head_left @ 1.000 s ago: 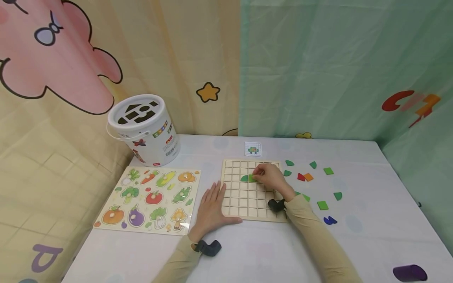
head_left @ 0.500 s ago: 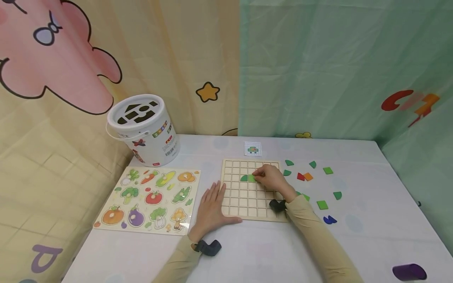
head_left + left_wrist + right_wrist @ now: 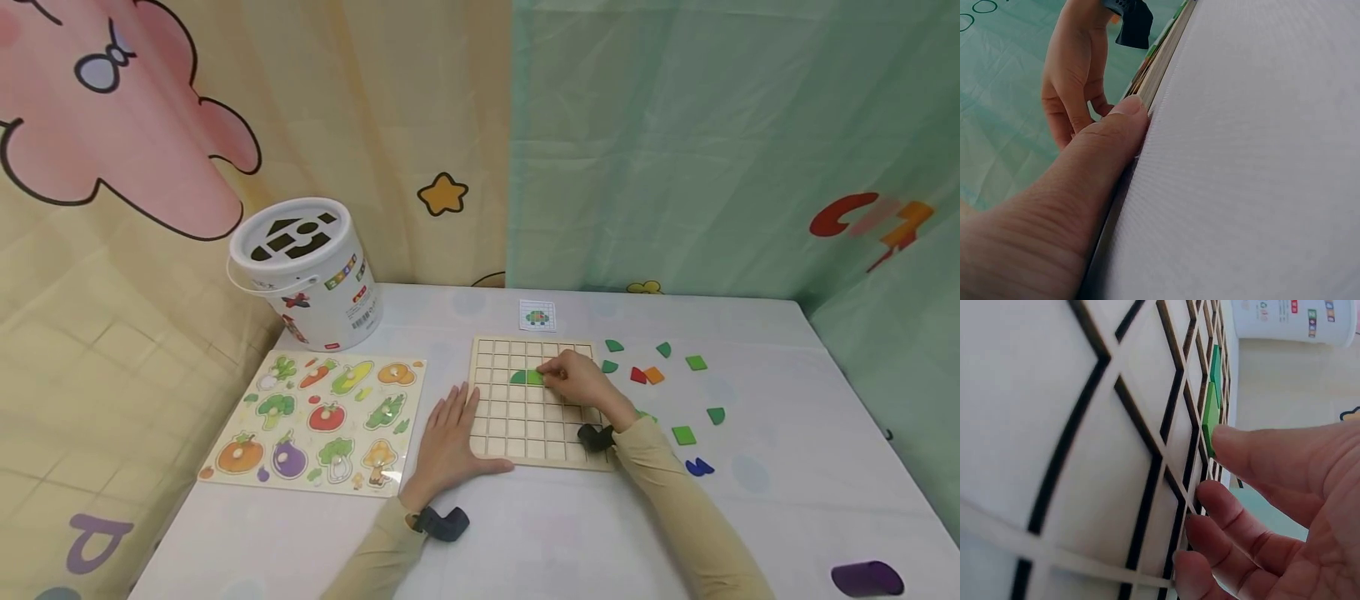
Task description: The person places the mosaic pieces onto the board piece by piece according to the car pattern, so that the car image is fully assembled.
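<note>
My left hand [image 3: 448, 442] lies flat with its fingers spread at the left edge of the wooden grid board [image 3: 517, 429]. Its thumb [image 3: 1100, 140] rests along the board's front edge in the left wrist view. Over the board, my right hand [image 3: 576, 378] pinches the right side of a light green square tile [image 3: 534, 377] with thumb and forefinger. That tile is in the grid beside a dark green quarter-circle tile [image 3: 518, 377]. In the right wrist view the thumb [image 3: 1241, 447] touches the square tile [image 3: 1211, 415], the other fingers are curled below, and the forefinger is mostly hidden.
Behind the board lies a small picture card [image 3: 537, 317]. Loose green, red, orange and blue tiles [image 3: 683, 435] are scattered to the right. A vegetable puzzle [image 3: 311, 442] and a white bucket [image 3: 337, 321] stand left. A purple cylinder [image 3: 867, 578] lies front right.
My right hand has shifted slightly to the right, its fingertips still at the square tile. My left hand has stayed in place.
</note>
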A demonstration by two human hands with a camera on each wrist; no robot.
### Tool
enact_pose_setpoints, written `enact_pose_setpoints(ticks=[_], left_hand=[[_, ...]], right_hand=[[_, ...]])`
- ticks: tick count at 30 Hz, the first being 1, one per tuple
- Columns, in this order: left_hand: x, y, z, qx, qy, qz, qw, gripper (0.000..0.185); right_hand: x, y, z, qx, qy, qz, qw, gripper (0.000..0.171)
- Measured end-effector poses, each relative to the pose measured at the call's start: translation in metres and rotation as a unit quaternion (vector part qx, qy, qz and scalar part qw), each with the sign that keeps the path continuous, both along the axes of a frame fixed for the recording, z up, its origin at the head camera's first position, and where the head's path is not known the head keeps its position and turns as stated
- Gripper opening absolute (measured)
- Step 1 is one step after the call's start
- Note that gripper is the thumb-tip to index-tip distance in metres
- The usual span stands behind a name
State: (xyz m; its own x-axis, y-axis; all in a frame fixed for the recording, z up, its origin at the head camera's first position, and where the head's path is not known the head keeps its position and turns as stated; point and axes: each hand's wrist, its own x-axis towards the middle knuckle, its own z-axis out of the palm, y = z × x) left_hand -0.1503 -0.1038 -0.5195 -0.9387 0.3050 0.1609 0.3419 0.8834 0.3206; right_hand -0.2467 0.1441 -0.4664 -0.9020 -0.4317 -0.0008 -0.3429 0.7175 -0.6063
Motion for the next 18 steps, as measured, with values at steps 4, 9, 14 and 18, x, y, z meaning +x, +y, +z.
enact_pose_setpoints(ticks=[4, 9, 14, 18], left_hand=[[0.000, 0.000, 0.000, 0.002, 0.003, -0.002, 1.0000, 0.124], [0.000, 0.000, -0.001, 0.004, -0.001, -0.002, 1.0000, 0.124], [0.001, 0.000, -0.001, 0.006, 0.000, -0.002, 1.0000, 0.124], [0.000, 0.000, -0.002, 0.001, -0.001, 0.000, 1.0000, 0.125]], right_hand=[[0.003, 0.008, -0.002, -0.015, 0.003, 0.034, 0.999, 0.033], [0.010, 0.020, -0.003, -0.040, 0.009, 0.059, 0.997, 0.030], [0.024, 0.034, 0.001, -0.070, 0.012, 0.049, 0.996, 0.027], [0.029, 0.052, 0.004, -0.071, 0.030, -0.002, 0.997, 0.024]])
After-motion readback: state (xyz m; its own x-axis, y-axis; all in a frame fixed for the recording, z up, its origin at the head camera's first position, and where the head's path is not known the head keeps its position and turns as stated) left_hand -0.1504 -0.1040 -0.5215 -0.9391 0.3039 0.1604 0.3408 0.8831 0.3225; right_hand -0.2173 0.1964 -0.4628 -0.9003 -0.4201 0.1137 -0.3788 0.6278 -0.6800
